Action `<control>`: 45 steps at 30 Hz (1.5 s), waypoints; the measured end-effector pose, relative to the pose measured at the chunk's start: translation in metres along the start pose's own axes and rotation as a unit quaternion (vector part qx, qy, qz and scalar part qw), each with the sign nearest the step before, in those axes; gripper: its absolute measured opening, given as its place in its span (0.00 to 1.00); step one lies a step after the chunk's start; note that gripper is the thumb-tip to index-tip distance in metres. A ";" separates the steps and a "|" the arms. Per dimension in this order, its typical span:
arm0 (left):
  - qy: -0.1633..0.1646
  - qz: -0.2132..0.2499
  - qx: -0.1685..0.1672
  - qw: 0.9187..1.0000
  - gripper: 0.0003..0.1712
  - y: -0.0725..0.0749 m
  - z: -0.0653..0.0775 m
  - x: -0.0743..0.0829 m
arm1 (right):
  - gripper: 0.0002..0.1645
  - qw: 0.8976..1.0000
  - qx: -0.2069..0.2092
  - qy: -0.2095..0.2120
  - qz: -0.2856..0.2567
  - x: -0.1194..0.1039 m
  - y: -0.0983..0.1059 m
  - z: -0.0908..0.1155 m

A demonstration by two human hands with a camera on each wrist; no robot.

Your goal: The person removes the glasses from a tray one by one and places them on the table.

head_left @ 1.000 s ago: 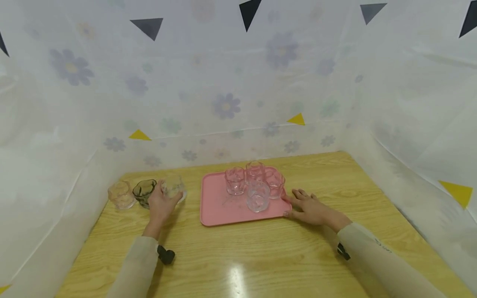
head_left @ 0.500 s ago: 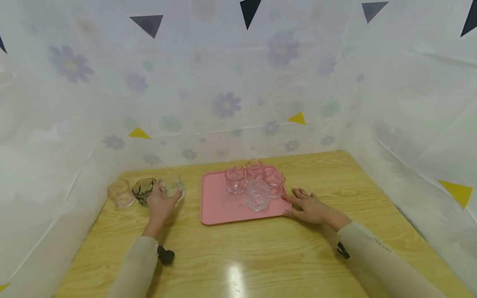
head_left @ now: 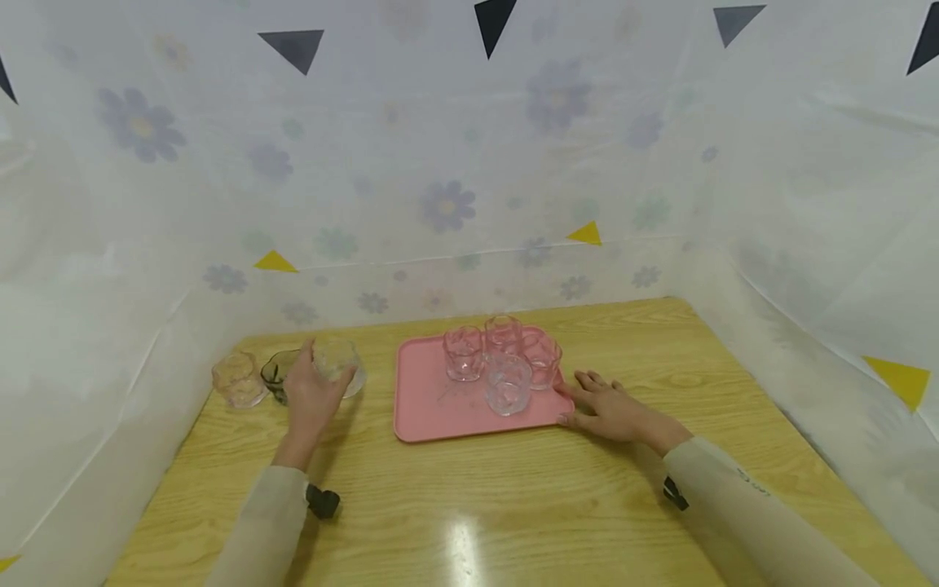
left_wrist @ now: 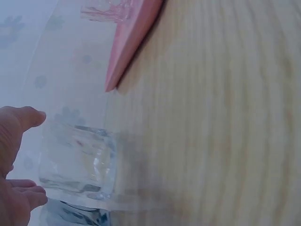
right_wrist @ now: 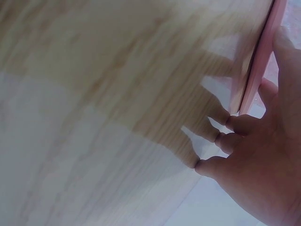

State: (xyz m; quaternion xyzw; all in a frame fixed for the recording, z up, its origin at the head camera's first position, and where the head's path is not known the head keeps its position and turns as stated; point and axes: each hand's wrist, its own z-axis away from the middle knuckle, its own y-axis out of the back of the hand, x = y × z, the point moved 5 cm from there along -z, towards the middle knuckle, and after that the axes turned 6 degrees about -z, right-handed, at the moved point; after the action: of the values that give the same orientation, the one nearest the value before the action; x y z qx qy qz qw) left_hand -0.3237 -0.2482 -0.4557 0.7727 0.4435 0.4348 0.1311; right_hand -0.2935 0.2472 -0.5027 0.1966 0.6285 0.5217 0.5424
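Observation:
My left hand (head_left: 311,393) is at the left, its thumb and fingers spread on either side of a clear glass tumbler (head_left: 341,363). In the left wrist view, fingertips and thumb stand apart from this tumbler (left_wrist: 80,162), which is upright on the table. Just left of it is a dark grey tumbler (head_left: 273,377), partly hidden behind the hand. My right hand (head_left: 614,414) rests at the right edge of the pink tray (head_left: 425,412). In the right wrist view, its thumb lies along the tray rim (right_wrist: 263,56), while the other fingertips touch the tabletop.
An amber tumbler (head_left: 239,381) stands at the far left. The tray bears several tumblers, including a clear one (head_left: 508,391) and a pinkish one (head_left: 464,356), grouped toward its right side. White floral sheeting (head_left: 440,147) encloses the wooden table (head_left: 543,505).
My left hand has loosened from the clear tumbler and shifted slightly left and up, its thumb moving off the glass. The right hand and the tray have stayed put.

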 end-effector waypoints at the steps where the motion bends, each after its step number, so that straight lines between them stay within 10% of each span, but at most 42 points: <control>1: -0.005 0.000 0.002 1.000 0.47 0.001 -0.002 0.002 | 0.47 1.000 -0.001 0.000 0.000 0.000 0.000 0.000; 11: 0.014 0.077 -0.097 0.992 0.43 -0.007 -0.007 0.035 | 0.47 1.000 0.000 0.000 0.000 -0.001 0.000 0.000; 28: 0.030 0.212 -0.263 0.941 0.42 -0.075 0.006 0.073 | 0.47 1.000 -0.002 -0.003 0.001 0.001 -0.001 0.001; 45: 0.029 0.236 -0.272 0.932 0.44 -0.120 0.019 0.096 | 0.47 1.000 -0.003 -0.007 -0.007 -0.004 -0.002 0.002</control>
State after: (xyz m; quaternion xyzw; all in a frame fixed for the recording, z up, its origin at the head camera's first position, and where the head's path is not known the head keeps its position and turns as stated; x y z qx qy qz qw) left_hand -0.3554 -0.0994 -0.4845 0.7771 0.1166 0.5791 0.2173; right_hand -0.2901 0.2436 -0.5020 0.1944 0.6246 0.5187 0.5505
